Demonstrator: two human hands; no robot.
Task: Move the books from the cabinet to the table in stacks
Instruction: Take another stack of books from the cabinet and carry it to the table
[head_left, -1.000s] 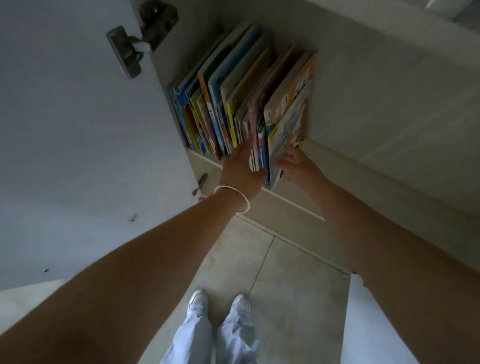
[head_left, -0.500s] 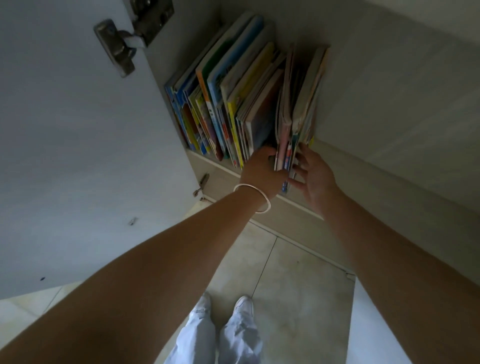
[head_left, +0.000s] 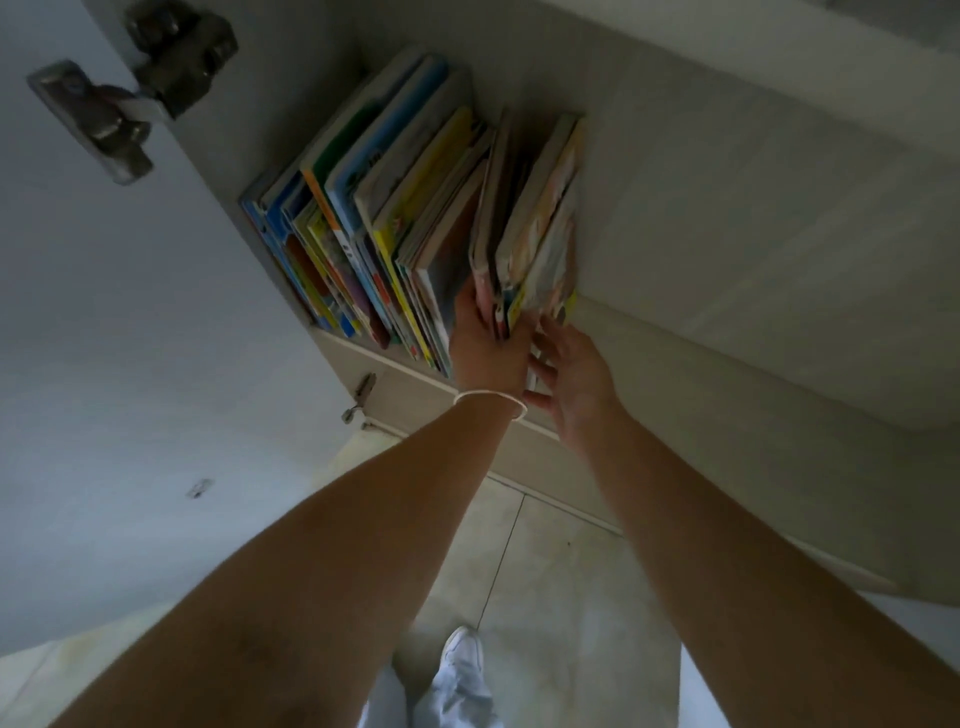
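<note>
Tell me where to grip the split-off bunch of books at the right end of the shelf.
Grip the right bunch at its lower front edges, pinched from both sides. The books stand upright, spines out, and a gap parts them from the left row. The left hand already fills that gap; the right hand should close on the outer cover by the cabinet wall.

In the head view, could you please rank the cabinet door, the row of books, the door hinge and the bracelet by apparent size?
1. cabinet door
2. row of books
3. door hinge
4. bracelet
The hinge sits nearer the camera, which may flatter it.
</note>
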